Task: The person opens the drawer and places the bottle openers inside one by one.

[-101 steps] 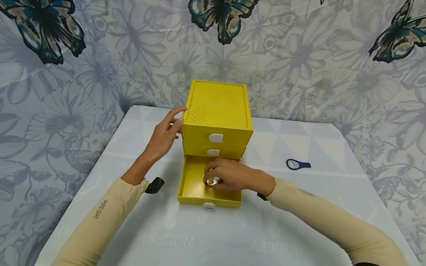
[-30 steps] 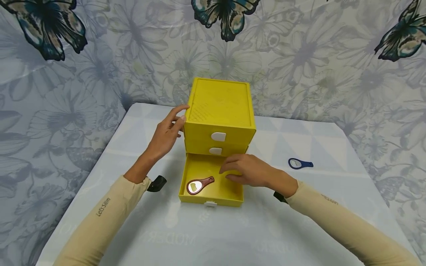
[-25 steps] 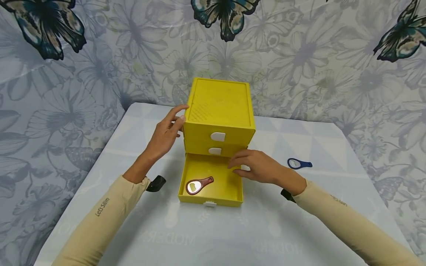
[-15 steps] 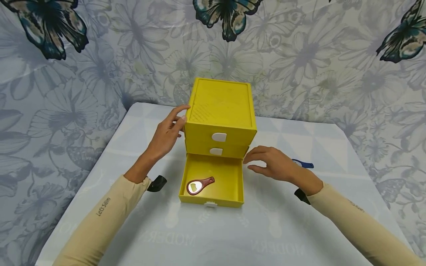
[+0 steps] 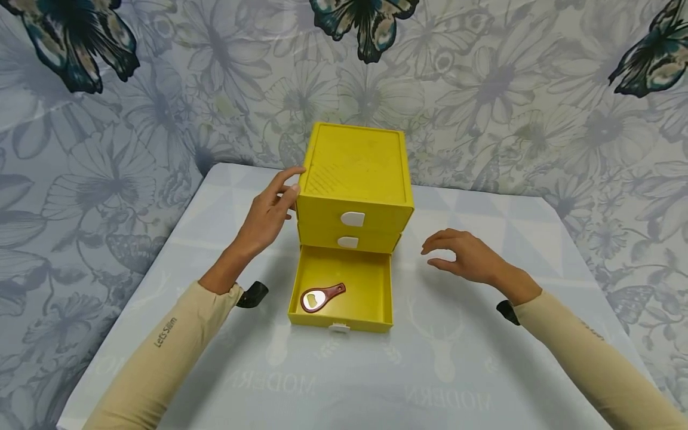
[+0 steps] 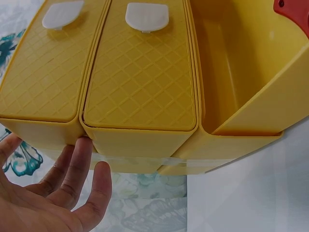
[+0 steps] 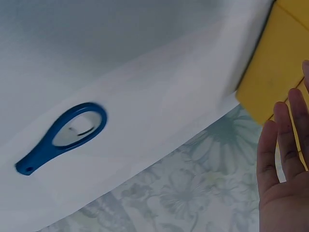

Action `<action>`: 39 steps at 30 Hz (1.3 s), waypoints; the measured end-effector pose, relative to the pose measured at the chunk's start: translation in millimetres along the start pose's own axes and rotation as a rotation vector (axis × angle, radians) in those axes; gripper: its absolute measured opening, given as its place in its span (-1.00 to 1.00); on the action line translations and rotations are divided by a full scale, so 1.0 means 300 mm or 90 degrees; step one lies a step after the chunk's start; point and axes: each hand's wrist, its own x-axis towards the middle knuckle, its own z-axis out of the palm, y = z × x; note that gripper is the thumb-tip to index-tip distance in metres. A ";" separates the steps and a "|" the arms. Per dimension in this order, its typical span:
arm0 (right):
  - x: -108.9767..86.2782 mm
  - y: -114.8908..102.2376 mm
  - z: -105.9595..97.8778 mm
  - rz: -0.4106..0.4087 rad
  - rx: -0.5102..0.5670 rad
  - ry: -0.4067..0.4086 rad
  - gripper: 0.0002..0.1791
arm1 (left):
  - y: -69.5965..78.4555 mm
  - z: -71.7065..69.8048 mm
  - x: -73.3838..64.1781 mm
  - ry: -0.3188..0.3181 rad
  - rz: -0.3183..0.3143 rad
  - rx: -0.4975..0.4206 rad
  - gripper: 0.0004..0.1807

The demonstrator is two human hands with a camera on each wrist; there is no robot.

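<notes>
A yellow mini drawer unit stands on the table, its bottom drawer pulled out. In that drawer lies a red-brown bottle opener with a shiny metal face; its red edge also shows at the top right of the left wrist view. My left hand rests its fingertips against the unit's left side, fingers loosely extended. To the right of the unit, my right hand hovers above the table with relaxed fingers and holds nothing. A blue bottle opener lies on the table, hidden behind the right hand in the head view.
Two upper drawers with white tabs are closed. The white patterned table extends around the unit, and its back edge meets a floral wall covering with butterfly decorations.
The right hand released the red-brown bottle opener in the drawer, then moved out rightward past the unit, now covering the blue opener in the head view. The left hand stayed put.
</notes>
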 end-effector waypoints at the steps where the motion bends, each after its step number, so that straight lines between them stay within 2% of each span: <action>1: -0.006 0.011 0.000 0.005 0.001 0.002 -0.76 | -0.001 0.000 0.000 0.000 0.000 -0.001 -0.49; 12: -0.089 0.129 -0.001 0.059 -0.005 0.015 -0.74 | -0.007 -0.007 0.002 0.000 0.017 -0.001 -0.49; 26: -0.178 0.204 0.040 0.143 -0.001 -0.024 -0.70 | -0.013 -0.004 -0.005 -0.010 0.016 -0.003 -0.49; 31: -0.191 0.231 0.056 0.144 0.007 -0.036 -0.72 | -0.012 -0.006 -0.003 -0.012 0.020 -0.001 -0.49; 39: -0.196 0.272 0.041 0.156 0.009 -0.055 -0.78 | -0.005 -0.008 -0.003 -0.011 0.022 -0.002 -0.49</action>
